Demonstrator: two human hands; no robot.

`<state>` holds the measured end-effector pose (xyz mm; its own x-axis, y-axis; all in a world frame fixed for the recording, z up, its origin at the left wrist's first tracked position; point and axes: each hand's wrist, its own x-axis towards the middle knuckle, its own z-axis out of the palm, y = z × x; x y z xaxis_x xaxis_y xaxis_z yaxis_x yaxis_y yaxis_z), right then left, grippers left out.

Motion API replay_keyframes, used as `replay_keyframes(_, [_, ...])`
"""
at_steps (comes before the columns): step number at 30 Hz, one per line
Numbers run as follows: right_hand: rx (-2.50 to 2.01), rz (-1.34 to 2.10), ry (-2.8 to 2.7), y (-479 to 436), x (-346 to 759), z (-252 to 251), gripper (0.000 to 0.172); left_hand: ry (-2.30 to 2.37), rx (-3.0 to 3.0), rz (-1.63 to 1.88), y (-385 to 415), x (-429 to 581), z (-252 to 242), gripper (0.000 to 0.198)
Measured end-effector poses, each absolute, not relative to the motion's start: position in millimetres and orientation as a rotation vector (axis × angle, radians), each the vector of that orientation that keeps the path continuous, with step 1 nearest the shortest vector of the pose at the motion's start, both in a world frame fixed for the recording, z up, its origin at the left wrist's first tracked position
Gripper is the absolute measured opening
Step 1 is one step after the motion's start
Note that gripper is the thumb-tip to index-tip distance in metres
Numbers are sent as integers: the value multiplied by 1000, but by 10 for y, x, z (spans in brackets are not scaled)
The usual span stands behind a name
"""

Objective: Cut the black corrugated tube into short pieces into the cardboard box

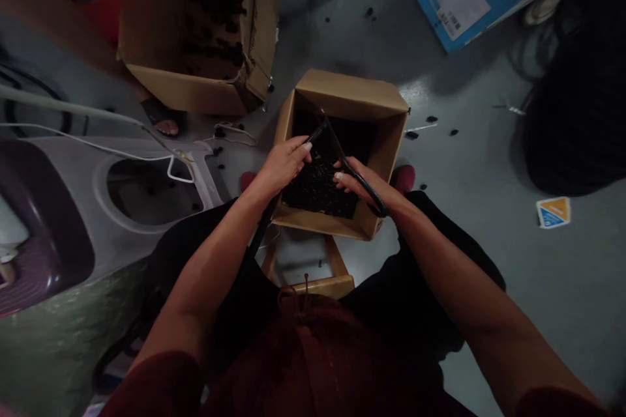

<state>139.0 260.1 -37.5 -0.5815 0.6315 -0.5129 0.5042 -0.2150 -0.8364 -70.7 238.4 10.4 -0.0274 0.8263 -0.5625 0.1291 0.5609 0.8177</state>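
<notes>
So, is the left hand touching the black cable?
Touching. The head view shows the left hand pinching the black cable at its ribbed end, above the small box.

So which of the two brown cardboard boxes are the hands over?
The smaller box nearest the person: left hand and right hand hold a black cable above it. The larger box stands farther off, untouched.

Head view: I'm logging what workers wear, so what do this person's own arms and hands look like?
Both forearms are bare to above the elbow, where a dark red left sleeve and right sleeve begin. The left hand and right hand are ungloved, and no watch, bracelet or ring shows. The fingernails look light, possibly polished, though the picture is dim.
</notes>
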Motion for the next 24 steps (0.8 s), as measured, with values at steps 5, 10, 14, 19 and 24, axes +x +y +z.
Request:
replay_keyframes(5, [-1344,1939,-1963,2605,1406,-360,48,1501,836,679,2390,-692,133,22])
replay_keyframes(10, [-1345,1937,-1965,2597,1397,-335,49,1484,789,664,2391,-688,176,19])
replay_keyframes(14, [-1352,1943,-1970,2589,1408,-353,48,1451,757,624,2390,-714,203,16])
replay_keyframes(19, [-1299,2041,-1884,2594,1409,-321,47,1423,687,618,2403,-748,237,14])
replay_keyframes(24, [-1239,2147,-1808,2606,1402,-278,43,1396,678,625,2405,-753,223,13])
